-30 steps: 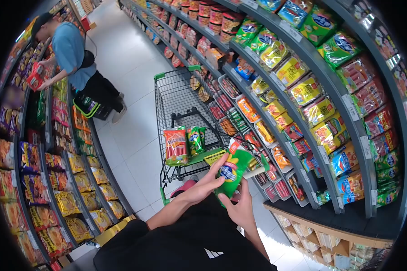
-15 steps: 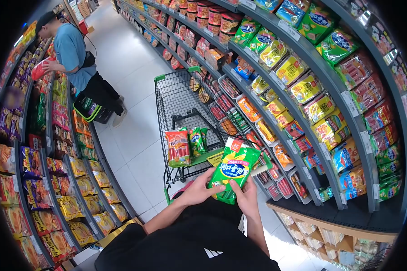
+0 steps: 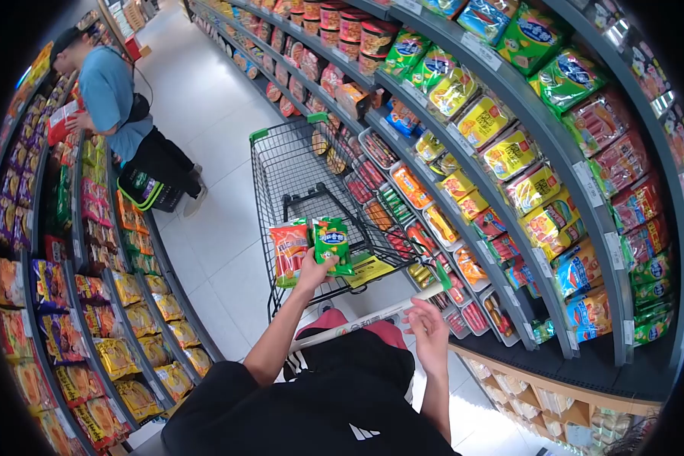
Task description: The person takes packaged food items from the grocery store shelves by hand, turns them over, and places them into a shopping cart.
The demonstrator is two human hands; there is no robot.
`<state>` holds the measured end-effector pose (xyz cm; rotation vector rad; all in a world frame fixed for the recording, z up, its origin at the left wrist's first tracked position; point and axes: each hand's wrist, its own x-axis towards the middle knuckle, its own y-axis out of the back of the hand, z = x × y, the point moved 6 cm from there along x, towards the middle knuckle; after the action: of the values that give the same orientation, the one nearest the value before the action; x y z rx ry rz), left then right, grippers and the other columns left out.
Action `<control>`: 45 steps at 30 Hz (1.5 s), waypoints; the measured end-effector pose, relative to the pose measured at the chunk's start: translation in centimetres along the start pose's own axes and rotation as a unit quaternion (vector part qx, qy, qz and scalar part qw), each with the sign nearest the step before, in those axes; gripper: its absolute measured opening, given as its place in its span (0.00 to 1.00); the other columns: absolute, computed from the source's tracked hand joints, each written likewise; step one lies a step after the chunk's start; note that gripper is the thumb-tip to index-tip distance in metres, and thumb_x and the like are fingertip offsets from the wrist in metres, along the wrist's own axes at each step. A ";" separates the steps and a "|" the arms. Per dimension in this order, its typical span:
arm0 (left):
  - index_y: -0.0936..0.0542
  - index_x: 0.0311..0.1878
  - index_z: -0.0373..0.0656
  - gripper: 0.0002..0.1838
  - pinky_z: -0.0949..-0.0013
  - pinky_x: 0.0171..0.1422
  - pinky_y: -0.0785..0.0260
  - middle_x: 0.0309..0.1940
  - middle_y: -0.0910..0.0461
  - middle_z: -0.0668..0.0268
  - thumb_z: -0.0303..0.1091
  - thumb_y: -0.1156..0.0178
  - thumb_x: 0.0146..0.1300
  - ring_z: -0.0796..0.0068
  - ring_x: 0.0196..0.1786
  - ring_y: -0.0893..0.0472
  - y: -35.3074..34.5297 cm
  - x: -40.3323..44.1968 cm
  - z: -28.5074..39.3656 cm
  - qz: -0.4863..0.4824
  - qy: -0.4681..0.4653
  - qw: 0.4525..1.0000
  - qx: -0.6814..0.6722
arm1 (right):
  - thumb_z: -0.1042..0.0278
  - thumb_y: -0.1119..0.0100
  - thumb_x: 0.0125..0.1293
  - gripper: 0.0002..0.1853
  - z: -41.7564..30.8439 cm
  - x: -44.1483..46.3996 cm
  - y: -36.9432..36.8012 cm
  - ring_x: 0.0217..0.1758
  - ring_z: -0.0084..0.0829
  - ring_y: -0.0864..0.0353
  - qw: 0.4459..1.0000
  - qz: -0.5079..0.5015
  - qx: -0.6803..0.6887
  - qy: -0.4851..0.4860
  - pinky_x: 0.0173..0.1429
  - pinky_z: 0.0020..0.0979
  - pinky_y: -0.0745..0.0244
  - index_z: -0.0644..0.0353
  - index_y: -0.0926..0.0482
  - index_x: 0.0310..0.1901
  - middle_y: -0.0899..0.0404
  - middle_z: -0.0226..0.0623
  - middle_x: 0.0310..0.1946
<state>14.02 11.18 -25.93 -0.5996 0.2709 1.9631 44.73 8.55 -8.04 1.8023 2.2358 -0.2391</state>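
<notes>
My left hand (image 3: 317, 272) reaches into the shopping cart (image 3: 281, 186) and grips the lower left corner of a green food bag (image 3: 332, 242), thumb over its front. Beside this bag, to its left, a red and clear bag of sausages (image 3: 288, 247) stands in the cart. Another green pack is partly hidden behind the held bag. My right hand (image 3: 429, 332) is raised by the right end of the cart handle (image 3: 372, 313), fingers apart and loosely bent, holding nothing.
Shelves of packaged sausages (image 3: 513, 152) curve along the right, with trays of small packs below. Noodle packets (image 3: 119, 351) fill the left shelves. A person in a blue shirt (image 3: 106, 87) stands at the left shelf with a black basket (image 3: 148, 186), holding a red package.
The green bag, held in both hands above the handle, has moved forward and down into the cart in my left hand. My right hand has let go. The person at left has tilted their red package.
</notes>
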 end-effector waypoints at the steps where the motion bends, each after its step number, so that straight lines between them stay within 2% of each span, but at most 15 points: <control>1: 0.24 0.62 0.40 0.25 0.63 0.37 0.15 0.51 0.16 0.61 0.39 0.27 0.67 0.71 0.45 0.13 -0.2 2.3 -1.5 0.012 0.012 1.000 0.008 | 0.71 0.39 0.78 0.18 0.3 -0.5 0.5 0.49 0.27 0.13 1.000 0.004 0.001 -0.008 0.49 0.27 0.16 0.65 0.23 0.66 0.17 0.37 0.47; 8: 0.17 0.51 0.49 0.12 0.65 0.37 0.16 0.36 0.13 0.68 0.39 0.29 0.68 0.71 0.32 0.13 -1.7 13.5 -11.4 0.029 0.214 0.976 -0.043 | 0.69 0.39 0.78 0.17 3.6 -4.2 5.5 0.48 0.28 0.13 0.995 0.088 0.004 -0.049 0.48 0.29 0.16 0.63 0.22 0.65 0.14 0.38 0.47; 11: 0.23 0.60 0.44 0.18 0.62 0.39 0.16 0.54 0.15 0.60 0.36 0.32 0.71 0.59 0.48 0.12 -1.7 14.5 -12.9 0.065 0.206 0.972 -0.091 | 0.68 0.39 0.78 0.18 4.4 -5.2 7.8 0.48 0.29 0.13 0.991 0.118 -0.008 -0.059 0.48 0.29 0.16 0.63 0.22 0.65 0.14 0.39 0.48; 14: 0.27 0.63 0.44 0.21 0.54 0.47 0.15 0.57 0.19 0.59 0.36 0.33 0.72 0.56 0.55 0.15 -1.7 14.5 -15.7 0.067 0.235 0.945 -0.217 | 0.68 0.39 0.78 0.17 5.5 -4.7 9.6 0.48 0.29 0.13 0.989 0.135 -0.023 -0.053 0.48 0.29 0.16 0.62 0.22 0.65 0.14 0.39 0.47; 17: 0.29 0.65 0.44 0.27 0.53 0.48 0.15 0.52 0.19 0.59 0.41 0.29 0.69 0.57 0.54 0.15 -0.1 14.2 -18.0 0.099 0.303 0.946 -0.067 | 0.68 0.39 0.78 0.17 5.7 -4.5 10.1 0.49 0.29 0.13 0.991 0.111 -0.028 -0.069 0.48 0.29 0.15 0.62 0.22 0.65 0.14 0.39 0.47; 18: 0.28 0.67 0.42 0.30 0.54 0.50 0.17 0.57 0.19 0.56 0.40 0.28 0.67 0.58 0.55 0.16 -0.2 14.3 -17.7 0.157 0.240 0.958 -0.026 | 0.68 0.39 0.78 0.17 5.5 -4.0 10.2 0.49 0.29 0.13 0.992 0.098 -0.027 -0.075 0.49 0.29 0.15 0.62 0.22 0.65 0.14 0.39 0.47; 21: 0.27 0.71 0.41 0.33 0.59 0.47 0.19 0.61 0.18 0.54 0.39 0.28 0.66 0.62 0.53 0.15 0.5 15.9 -17.2 0.118 0.096 0.971 0.185 | 0.69 0.39 0.78 0.18 5.2 -2.9 11.0 0.50 0.29 0.13 0.996 0.070 -0.006 -0.060 0.49 0.29 0.15 0.63 0.23 0.65 0.14 0.38 0.48; 25: 0.22 0.69 0.40 0.30 0.63 0.45 0.22 0.59 0.15 0.56 0.42 0.31 0.68 0.68 0.50 0.15 -2.8 11.4 -10.5 -0.003 0.061 0.977 0.202 | 0.69 0.38 0.78 0.18 5.4 -1.4 13.2 0.50 0.26 0.13 0.996 0.057 -0.031 -0.053 0.49 0.27 0.16 0.60 0.23 0.66 0.15 0.37 0.50; 28: 0.21 0.63 0.29 0.25 0.64 0.61 0.24 0.53 0.14 0.52 0.37 0.34 0.69 0.65 0.55 0.14 -6.2 8.7 -7.3 -0.071 -0.045 0.963 0.257 | 0.69 0.37 0.77 0.18 4.7 -0.8 16.9 0.49 0.24 0.13 0.995 0.079 -0.063 0.007 0.46 0.27 0.18 0.59 0.22 0.65 0.14 0.35 0.49; 30: 0.20 0.62 0.31 0.23 0.62 0.62 0.24 0.51 0.13 0.54 0.37 0.34 0.70 0.64 0.54 0.14 -7.1 10.2 -10.6 -0.084 -0.133 0.945 0.286 | 0.70 0.35 0.76 0.17 4.0 -0.7 20.4 0.48 0.23 0.13 0.988 0.124 -0.090 0.033 0.45 0.27 0.19 0.59 0.20 0.63 0.13 0.33 0.47; 33: 0.18 0.58 0.35 0.19 0.59 0.62 0.23 0.50 0.12 0.53 0.39 0.36 0.73 0.60 0.54 0.13 -13.8 3.1 -3.4 -0.118 -0.161 0.913 0.355 | 0.71 0.34 0.74 0.15 -1.5 -2.4 27.4 0.46 0.23 0.12 0.943 0.259 -0.171 0.118 0.44 0.27 0.19 0.59 0.17 0.60 0.11 0.33 0.44; 37: 0.17 0.54 0.33 0.18 0.59 0.58 0.23 0.45 0.12 0.48 0.40 0.39 0.76 0.57 0.52 0.12 -14.9 5.3 -5.5 -0.135 -0.193 0.885 0.401 | 0.77 0.36 0.71 0.05 -13.4 -8.1 36.5 0.42 0.26 0.12 0.806 0.468 -0.269 0.243 0.45 0.30 0.18 0.64 0.13 0.45 0.10 0.39 0.39; 39: 0.17 0.54 0.32 0.16 0.59 0.59 0.23 0.45 0.12 0.48 0.37 0.40 0.74 0.57 0.52 0.12 -15.7 5.4 -5.1 -0.132 -0.171 0.877 0.430 | 0.76 0.34 0.68 0.06 -18.4 -11.8 41.4 0.34 0.30 0.14 0.694 0.542 -0.324 0.345 0.42 0.31 0.21 0.64 0.13 0.45 0.13 0.40 0.35; 43: 0.17 0.55 0.33 0.15 0.58 0.58 0.23 0.46 0.12 0.48 0.33 0.42 0.72 0.55 0.51 0.12 -16.9 7.3 -6.3 -0.099 -0.205 0.870 0.438 | 0.74 0.38 0.74 0.08 -25.4 -16.8 51.5 0.37 0.28 0.15 0.559 0.693 -0.320 0.324 0.44 0.30 0.21 0.65 0.16 0.50 0.14 0.40 0.35; 45: 0.17 0.55 0.33 0.15 0.57 0.58 0.23 0.46 0.12 0.48 0.31 0.43 0.72 0.55 0.50 0.12 -17.5 7.1 -6.9 -0.056 -0.223 0.862 0.452 | 0.60 0.35 0.74 0.24 -26.4 -16.7 58.0 0.54 0.44 0.14 0.552 0.699 -0.411 0.195 0.57 0.43 0.20 0.64 0.23 0.65 0.15 0.48 0.50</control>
<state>29.09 21.57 -34.26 0.4386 0.7754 1.5590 102.02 13.18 24.14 2.3133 0.1376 1.3239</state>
